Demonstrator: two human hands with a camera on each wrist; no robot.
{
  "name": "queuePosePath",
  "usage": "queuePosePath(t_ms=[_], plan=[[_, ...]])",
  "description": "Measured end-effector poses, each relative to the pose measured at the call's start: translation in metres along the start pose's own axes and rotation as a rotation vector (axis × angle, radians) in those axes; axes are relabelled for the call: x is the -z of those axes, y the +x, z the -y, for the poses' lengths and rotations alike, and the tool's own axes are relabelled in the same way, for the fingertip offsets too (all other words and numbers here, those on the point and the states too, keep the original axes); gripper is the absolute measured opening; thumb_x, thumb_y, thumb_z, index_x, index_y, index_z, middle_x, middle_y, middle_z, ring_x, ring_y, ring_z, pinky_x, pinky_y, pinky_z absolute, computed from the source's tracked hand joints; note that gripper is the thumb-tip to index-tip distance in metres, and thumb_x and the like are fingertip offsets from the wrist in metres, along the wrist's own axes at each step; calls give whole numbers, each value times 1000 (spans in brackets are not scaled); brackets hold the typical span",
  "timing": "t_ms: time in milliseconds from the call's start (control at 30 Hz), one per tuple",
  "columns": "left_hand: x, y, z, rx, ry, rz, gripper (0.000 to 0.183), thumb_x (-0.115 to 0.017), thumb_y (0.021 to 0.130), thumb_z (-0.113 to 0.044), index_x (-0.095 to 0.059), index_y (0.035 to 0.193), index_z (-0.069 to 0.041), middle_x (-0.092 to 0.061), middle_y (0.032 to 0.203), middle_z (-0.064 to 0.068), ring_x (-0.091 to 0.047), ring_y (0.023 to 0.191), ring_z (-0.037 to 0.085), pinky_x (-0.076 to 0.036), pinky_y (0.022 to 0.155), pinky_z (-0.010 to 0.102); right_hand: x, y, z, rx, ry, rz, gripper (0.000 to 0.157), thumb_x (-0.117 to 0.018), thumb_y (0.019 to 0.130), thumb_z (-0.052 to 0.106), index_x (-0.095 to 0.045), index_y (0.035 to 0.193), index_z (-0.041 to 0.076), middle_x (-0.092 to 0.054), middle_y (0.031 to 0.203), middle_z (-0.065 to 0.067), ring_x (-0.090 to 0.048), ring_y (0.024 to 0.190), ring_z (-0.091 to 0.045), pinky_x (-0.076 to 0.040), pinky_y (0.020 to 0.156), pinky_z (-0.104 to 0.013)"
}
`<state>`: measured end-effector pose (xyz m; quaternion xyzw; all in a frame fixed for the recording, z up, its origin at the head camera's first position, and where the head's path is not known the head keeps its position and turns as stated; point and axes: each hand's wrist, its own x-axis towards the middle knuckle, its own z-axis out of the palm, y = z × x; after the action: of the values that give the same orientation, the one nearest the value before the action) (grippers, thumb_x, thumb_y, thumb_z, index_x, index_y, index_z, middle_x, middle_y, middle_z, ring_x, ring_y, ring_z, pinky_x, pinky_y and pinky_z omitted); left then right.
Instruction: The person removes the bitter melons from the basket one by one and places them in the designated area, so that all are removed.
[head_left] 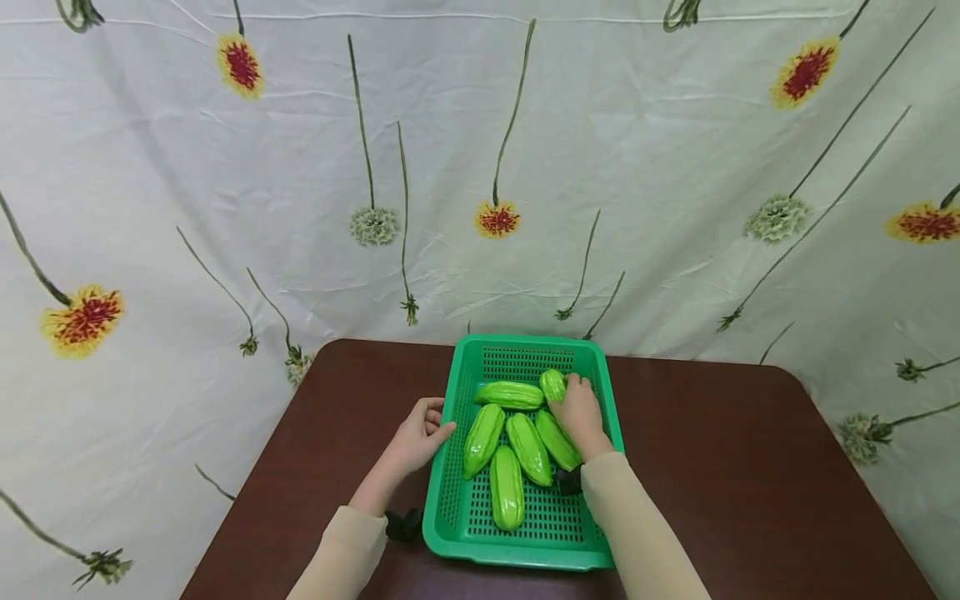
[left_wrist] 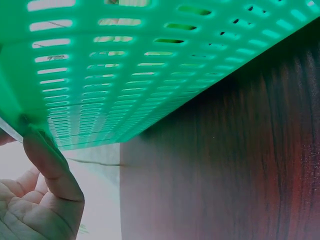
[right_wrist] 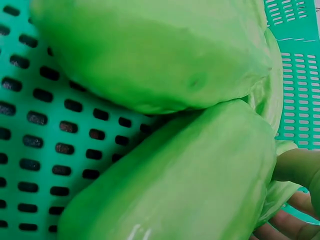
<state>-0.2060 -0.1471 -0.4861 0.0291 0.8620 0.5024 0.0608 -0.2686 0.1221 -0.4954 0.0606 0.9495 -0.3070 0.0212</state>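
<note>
My right hand (head_left: 579,415) reaches into the green plastic basket (head_left: 517,557) and grips a bright green ridged gourd (head_left: 552,384) at its far right. The right wrist view shows the thumb (right_wrist: 297,167) on one side of that gourd (right_wrist: 279,197) and fingers on the other; two more gourds fill the foreground. My left hand (head_left: 417,435) is at the basket's left rim, thumb over the edge and fingers bent beside it. In the left wrist view a digit (left_wrist: 52,170) touches the rim, beside the slotted outer wall (left_wrist: 125,70). Several other gourds (head_left: 507,492) lie on the basket floor.
The basket stands on a dark brown wooden table (head_left: 720,467) with rounded far corners. Directly behind the table hangs a white cloth (head_left: 450,275) printed with flowers. Black straps (head_left: 405,525) show at the wrists.
</note>
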Motion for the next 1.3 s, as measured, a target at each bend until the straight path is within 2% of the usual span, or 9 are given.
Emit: queuePosePath(t_ms=[433, 633, 900, 1033, 1300], plan=[[-3, -1, 1, -11, -10, -2, 49, -61, 99, -14, -42, 141, 2, -55, 107, 14, -52, 86, 18, -45, 74, 33, 1, 0, 1, -2, 28, -60, 56, -74, 89, 13, -49, 137, -1, -49, 134, -26, -55, 116, -42, -50, 90, -51], [-3, 0, 2, -10, -25, -6, 49, -61, 99, -13, -42, 141, 2, -54, 108, 15, -51, 87, 19, -45, 75, 34, 11, -3, 7, 3, 99, -82, 56, -74, 88, 14, -49, 137, 2, -48, 134, -25, -54, 116, -41, -49, 90, -51], [-4, 0, 3, -14, -42, -2, 50, -61, 99, -13, -41, 142, 2, -55, 109, 16, -53, 88, 19, -46, 76, 33, 23, -7, 12, -13, 198, -96, 57, -74, 89, 16, -48, 137, 3, -51, 127, -21, -55, 109, -37, -49, 86, -49], [-3, -1, 2, -5, -70, 11, 50, -60, 99, -13, -40, 143, 3, -53, 110, 17, -54, 88, 19, -46, 75, 33, 32, -9, 13, 2, 273, -99, 57, -75, 88, 15, -49, 137, 2, -52, 127, -22, -55, 110, -37, -48, 86, -49], [-3, -2, -1, 5, -73, 1, 51, -60, 99, -14, -40, 143, 3, -54, 112, 17, -55, 89, 20, -47, 75, 32, 65, -16, 18, 6, 356, -96, 60, -74, 89, 17, -48, 141, 2, -52, 131, -23, -53, 120, -39, -49, 91, -50]])
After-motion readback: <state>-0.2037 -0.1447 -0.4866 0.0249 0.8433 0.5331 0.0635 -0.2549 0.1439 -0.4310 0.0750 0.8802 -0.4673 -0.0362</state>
